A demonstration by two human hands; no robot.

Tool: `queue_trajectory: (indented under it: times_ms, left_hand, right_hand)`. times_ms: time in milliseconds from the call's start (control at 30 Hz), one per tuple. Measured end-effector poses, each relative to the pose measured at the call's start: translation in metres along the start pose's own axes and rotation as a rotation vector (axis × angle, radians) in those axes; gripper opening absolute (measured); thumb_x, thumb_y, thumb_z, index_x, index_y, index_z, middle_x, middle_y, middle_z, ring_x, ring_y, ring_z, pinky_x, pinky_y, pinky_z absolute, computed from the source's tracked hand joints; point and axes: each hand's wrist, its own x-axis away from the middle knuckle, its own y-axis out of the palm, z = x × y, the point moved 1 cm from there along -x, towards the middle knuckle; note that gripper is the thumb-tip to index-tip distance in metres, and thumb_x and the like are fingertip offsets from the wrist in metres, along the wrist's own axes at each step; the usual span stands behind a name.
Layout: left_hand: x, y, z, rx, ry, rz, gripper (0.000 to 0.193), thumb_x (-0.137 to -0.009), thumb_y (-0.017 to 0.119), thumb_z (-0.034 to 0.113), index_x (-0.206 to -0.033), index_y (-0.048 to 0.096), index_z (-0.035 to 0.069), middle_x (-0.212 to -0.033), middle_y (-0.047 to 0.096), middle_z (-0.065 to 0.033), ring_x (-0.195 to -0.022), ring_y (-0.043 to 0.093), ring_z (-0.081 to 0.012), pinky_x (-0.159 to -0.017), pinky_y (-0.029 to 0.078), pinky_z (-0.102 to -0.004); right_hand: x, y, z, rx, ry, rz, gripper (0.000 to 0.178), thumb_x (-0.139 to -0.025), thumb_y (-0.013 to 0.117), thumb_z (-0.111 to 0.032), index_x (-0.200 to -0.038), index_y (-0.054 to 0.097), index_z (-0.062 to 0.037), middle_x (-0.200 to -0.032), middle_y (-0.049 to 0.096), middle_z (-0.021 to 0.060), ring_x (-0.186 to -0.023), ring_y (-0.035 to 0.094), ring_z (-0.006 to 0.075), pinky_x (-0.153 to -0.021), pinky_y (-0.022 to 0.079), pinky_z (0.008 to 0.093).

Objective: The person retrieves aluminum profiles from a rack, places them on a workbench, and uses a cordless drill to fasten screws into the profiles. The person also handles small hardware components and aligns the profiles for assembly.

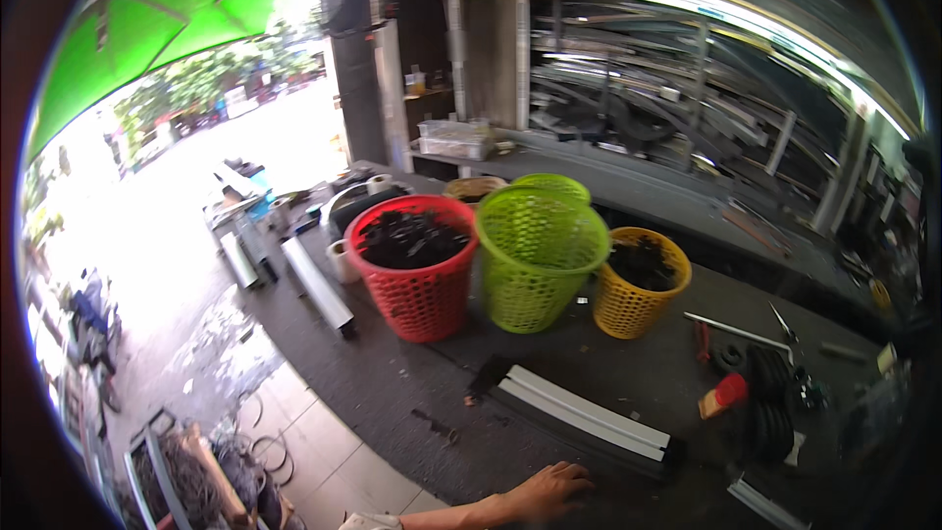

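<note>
My left hand [549, 491] reaches in from the lower edge, over the near side of the dark worktable [392, 378]. Its back faces up and the fingers point right, but they are blurred and partly lost against the dark surface, so I cannot tell whether they hold anything. Just beyond the hand lies a silver-white metal profile [586, 414] with dark ends. Farther back stand a red perforated basket [417, 299] and a smaller yellow basket [638, 304], both holding black pieces, and between them a taller green basket [535, 285]. My right hand is out of view.
At right lie a brush with red bristles [724, 393], black coiled strips [770, 402] and a thin metal rod [736, 330]. More profiles [316, 287] rest at the table's left edge. A floor bin [196, 476] of scraps stands lower left; racks of metal lengths [628, 88] fill the back.
</note>
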Motion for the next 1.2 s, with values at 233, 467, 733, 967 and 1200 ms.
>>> queue_trajectory:
  times_ms: [233, 467, 733, 967, 1200]
  left_hand:
    - [-0.022, -0.005, 0.003, -0.200, 0.194, 0.009, 0.062, -0.090, 0.081, 0.047, -0.139, 0.066, 0.012, -0.138, 0.061, -0.0222, -0.130, 0.059, -0.0433, -0.104, 0.054, -0.0508]
    - [-0.085, -0.005, 0.060, 0.205, 0.176, -0.486, 0.038, -0.102, 0.065, 0.008, -0.140, 0.065, 0.006, -0.115, 0.074, -0.0131, -0.092, 0.073, -0.0233, -0.075, 0.059, -0.0341]
    - [-0.129, 0.123, 0.214, 0.253, 0.267, -0.590, 0.031, -0.098, 0.071, 0.007, -0.129, 0.071, 0.005, -0.107, 0.076, -0.0084, -0.091, 0.072, -0.0187, -0.076, 0.058, -0.0332]
    - [-0.163, 0.257, 0.378, 0.389, 0.379, -0.664, 0.036, -0.094, 0.081, 0.022, -0.127, 0.074, 0.009, -0.112, 0.075, -0.0164, -0.100, 0.074, -0.0302, -0.087, 0.061, -0.0413]
    - [-0.233, 0.295, 0.457, 0.352, 0.504, -0.479, 0.023, -0.098, 0.075, 0.014, -0.119, 0.076, 0.005, -0.108, 0.078, -0.0091, -0.092, 0.075, -0.0215, -0.077, 0.062, -0.0350]
  right_hand:
    - [0.017, 0.027, 0.027, -0.157, 0.224, 0.053, 0.022, -0.086, 0.081, -0.021, -0.105, 0.077, -0.0099, -0.126, 0.071, 0.0150, -0.124, 0.062, 0.0377, -0.109, 0.043, 0.0512]
    - [0.012, 0.015, 0.037, -0.173, 0.246, 0.016, 0.024, -0.094, 0.074, -0.030, -0.111, 0.078, -0.0135, -0.136, 0.069, 0.0105, -0.138, 0.057, 0.0328, -0.118, 0.032, 0.0545]
    - [0.019, -0.020, 0.088, -0.643, -0.004, -0.223, 0.026, -0.097, 0.075, -0.030, -0.111, 0.079, -0.0092, -0.130, 0.074, 0.0096, -0.129, 0.065, 0.0266, -0.115, 0.040, 0.0507]
    - [0.042, -0.084, 0.266, -1.176, 0.556, -0.569, 0.022, -0.099, 0.075, -0.023, -0.113, 0.079, -0.0050, -0.114, 0.079, 0.0072, -0.109, 0.072, 0.0180, -0.100, 0.053, 0.0374]
    - [0.005, -0.124, 0.436, -1.039, 0.832, -0.282, 0.018, -0.101, 0.072, -0.012, -0.112, 0.076, 0.0023, -0.100, 0.078, 0.0080, -0.091, 0.071, 0.0121, -0.085, 0.056, 0.0279]
